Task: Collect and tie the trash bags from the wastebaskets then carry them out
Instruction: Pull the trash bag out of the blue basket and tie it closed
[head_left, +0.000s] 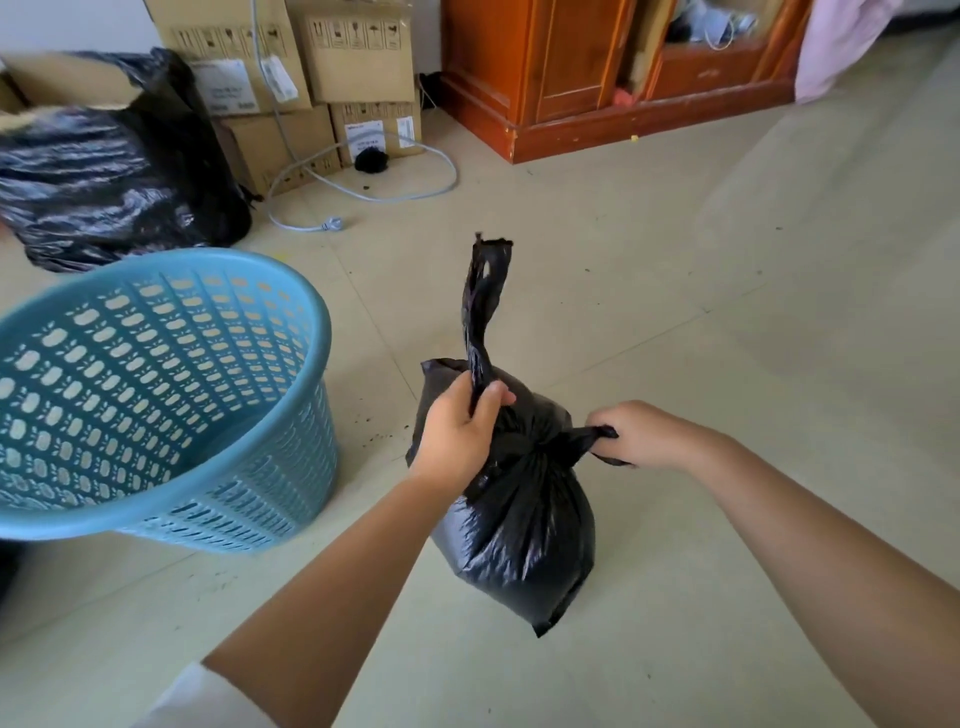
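both hands (457, 431) (636, 434) grip black trash bag (524, 525) ends.

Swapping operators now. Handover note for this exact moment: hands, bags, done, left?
Left hand: grips one twisted tail of the small black trash bag, the tail standing up.
Right hand: grips the other tail, pulled out sideways.
The bag hangs between both hands, off the floor, with a knot forming at its neck.
Blue wastebasket: on the floor to the left, no bag in it.
Large black bag: lying by the cardboard boxes.
Done: bag out of the basket, first tie made.
Left: tighten the knot, carry the bags out.
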